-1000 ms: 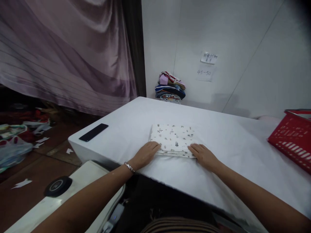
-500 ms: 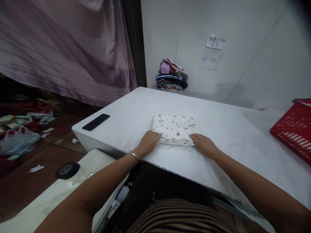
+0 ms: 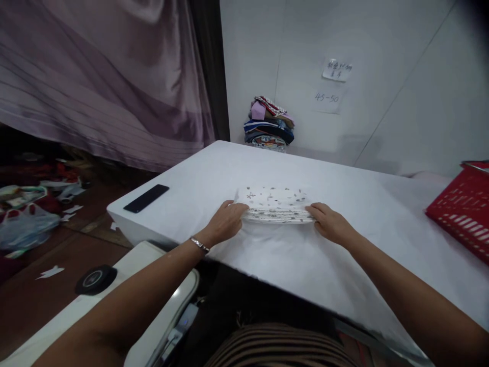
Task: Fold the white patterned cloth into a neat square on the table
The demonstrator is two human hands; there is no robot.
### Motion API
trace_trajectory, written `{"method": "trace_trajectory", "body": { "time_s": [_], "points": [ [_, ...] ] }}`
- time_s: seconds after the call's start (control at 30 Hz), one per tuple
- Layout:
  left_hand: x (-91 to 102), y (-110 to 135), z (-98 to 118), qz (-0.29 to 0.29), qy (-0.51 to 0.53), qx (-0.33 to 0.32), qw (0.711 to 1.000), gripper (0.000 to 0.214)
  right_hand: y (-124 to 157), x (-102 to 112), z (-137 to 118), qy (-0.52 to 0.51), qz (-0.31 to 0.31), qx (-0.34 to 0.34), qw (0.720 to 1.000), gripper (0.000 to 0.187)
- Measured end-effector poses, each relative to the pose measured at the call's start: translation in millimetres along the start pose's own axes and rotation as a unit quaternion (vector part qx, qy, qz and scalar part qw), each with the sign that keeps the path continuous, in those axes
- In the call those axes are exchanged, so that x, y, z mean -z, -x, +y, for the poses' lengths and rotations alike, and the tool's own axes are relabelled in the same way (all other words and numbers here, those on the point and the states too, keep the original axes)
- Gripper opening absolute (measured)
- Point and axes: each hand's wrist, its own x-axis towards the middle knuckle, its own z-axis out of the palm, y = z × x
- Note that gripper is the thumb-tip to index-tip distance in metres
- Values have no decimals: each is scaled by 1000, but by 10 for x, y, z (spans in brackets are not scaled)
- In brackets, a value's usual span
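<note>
The bare left hand [image 3: 226, 220] had its fingers clamped on the near left corner of the folded, white, small-patterned cloth [image 3: 277, 208]; a shallow pinch there risked letting inner layers slip. The bare right hand [image 3: 331, 222], clamped on the near right corner, could skew the folds if it pulled unevenly. The cloth sat between them over the white-covered table [image 3: 382, 204], its near edge showing many stacked layers, its top scattered with tiny dark motifs

A folded white cloth [image 3: 275, 205] (small dark prints) lies on the table [image 3: 367, 214], near edge apparently lifted.
</note>
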Motion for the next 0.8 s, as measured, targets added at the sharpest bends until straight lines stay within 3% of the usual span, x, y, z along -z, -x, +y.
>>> {"method": "trace_trajectory", "body": {
  "time_s": [0.13, 0.23, 0.33, 0.43, 0.53, 0.63, 0.73, 0.8],
  "points": [
    [405, -159, -10, 69, 93, 27, 993, 43, -87, 441, 96, -50, 68, -15, 996, 55],
    [732, -318, 4, 117, 194, 79, 971, 40, -136, 839, 189, -121, 135, -34, 983, 50],
    [956, -500, 21, 139, 343, 126, 920, 38, -164, 1175, 318, -204, 183, -76, 959, 49],
    [936, -687, -3, 132, 463, 177, 858, 38, -211, 1281, 508, -302, 184, -124, 927, 55],
    [590, -865, -106, 57, 501, 260, 824, 37, -316, 988, 744, -381, 144, -176, 896, 58],
    [2, -994, -263, -40, 474, 332, 815, 36, -443, 350, 930, -449, 82, -246, 855, 56],
    [-548, -1048, -406, -65, 376, 341, 859, 32, -527, -274, 996, -459, 38, -324, 826, 51],
    [-752, -1057, -464, -64, 314, 327, 889, 31, -550, -510, 1001, -438, 23, -365, 821, 49]
  ]
}}
